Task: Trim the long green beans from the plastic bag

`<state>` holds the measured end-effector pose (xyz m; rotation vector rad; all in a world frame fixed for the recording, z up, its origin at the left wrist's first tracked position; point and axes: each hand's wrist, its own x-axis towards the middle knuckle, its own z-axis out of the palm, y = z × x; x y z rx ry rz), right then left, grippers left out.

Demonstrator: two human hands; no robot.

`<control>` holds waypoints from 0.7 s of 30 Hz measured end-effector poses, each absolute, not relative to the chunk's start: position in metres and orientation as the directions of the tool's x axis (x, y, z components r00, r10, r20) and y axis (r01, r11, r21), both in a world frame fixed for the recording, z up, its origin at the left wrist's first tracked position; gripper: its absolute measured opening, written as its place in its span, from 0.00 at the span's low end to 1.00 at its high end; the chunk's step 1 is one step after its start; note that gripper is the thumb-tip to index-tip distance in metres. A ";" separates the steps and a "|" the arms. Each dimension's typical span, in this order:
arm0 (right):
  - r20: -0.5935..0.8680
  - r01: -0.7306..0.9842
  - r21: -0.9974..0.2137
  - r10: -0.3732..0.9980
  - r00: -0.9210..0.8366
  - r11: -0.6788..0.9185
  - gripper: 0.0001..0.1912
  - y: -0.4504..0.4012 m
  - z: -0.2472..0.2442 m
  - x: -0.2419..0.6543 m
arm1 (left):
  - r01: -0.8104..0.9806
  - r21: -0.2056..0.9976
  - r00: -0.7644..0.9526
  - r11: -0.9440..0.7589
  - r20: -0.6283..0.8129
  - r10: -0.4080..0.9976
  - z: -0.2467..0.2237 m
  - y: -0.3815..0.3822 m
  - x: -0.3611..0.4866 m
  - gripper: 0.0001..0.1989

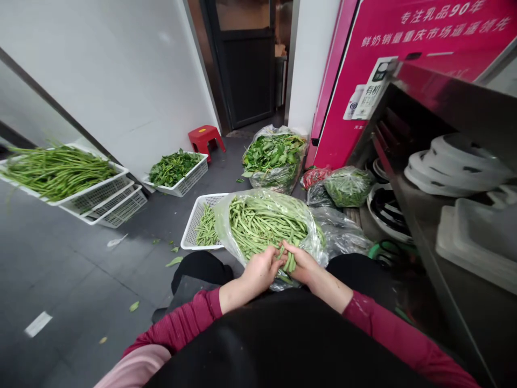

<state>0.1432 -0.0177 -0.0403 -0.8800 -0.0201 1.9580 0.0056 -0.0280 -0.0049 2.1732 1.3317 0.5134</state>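
A few short green bean bits [291, 262] are held in the bare right hand [304, 265], w/ its fingers closed round them. The bare left hand [260, 267] is pressed up close, its fingers curled in — but it can't be told if a bean is pinched there too. Both hands are held over the near edge of a big, clear plastic bag [221, 216], open at the top & filled w/ long, thin green beans [262, 215]. Just left of the bag, more short beans [207, 226] are kept in a low, white plastic basket w/ holes [190, 230]. Behind the bag, lots of green leaves [274, 153] are packed in a 2nd clear bag [278, 179]. Far left, long green stems [60, 170] are heaped on stacked white baskets [123, 207] — nr the pale wall [153, 81].
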 end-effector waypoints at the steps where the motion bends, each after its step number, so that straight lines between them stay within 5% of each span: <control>1: -0.552 -0.760 -0.368 0.784 -0.284 -0.535 0.04 -0.020 -0.038 0.141 | 0.685 0.628 0.429 -0.369 0.062 0.901 -0.004 -0.031 0.002 0.08; 5: -0.430 -0.775 -0.483 0.881 -0.197 -0.408 0.07 -0.030 -0.021 0.135 | 0.733 0.516 0.444 -0.444 0.133 0.886 -0.001 -0.031 -0.016 0.11; 11: -0.248 -0.566 -0.801 0.969 0.019 -0.194 0.12 -0.043 -0.010 0.127 | 0.655 0.190 0.735 -0.731 0.062 0.675 0.006 -0.029 -0.020 0.17; 15: -0.225 -0.418 -0.883 0.974 -0.022 -0.213 0.14 -0.043 -0.011 0.131 | 0.492 0.142 0.869 -0.859 -0.014 0.495 0.016 -0.029 -0.013 0.13; 19: -0.200 -0.507 -0.838 0.978 -0.055 -0.200 0.13 -0.037 -0.002 0.149 | 0.547 0.158 0.837 -0.822 -0.135 0.530 0.017 -0.020 -0.018 0.08; 21: -0.187 -0.501 -0.832 0.971 -0.151 -0.238 0.10 -0.035 0.005 0.159 | 0.612 0.270 0.786 -0.743 -0.099 0.611 0.016 -0.007 -0.020 0.09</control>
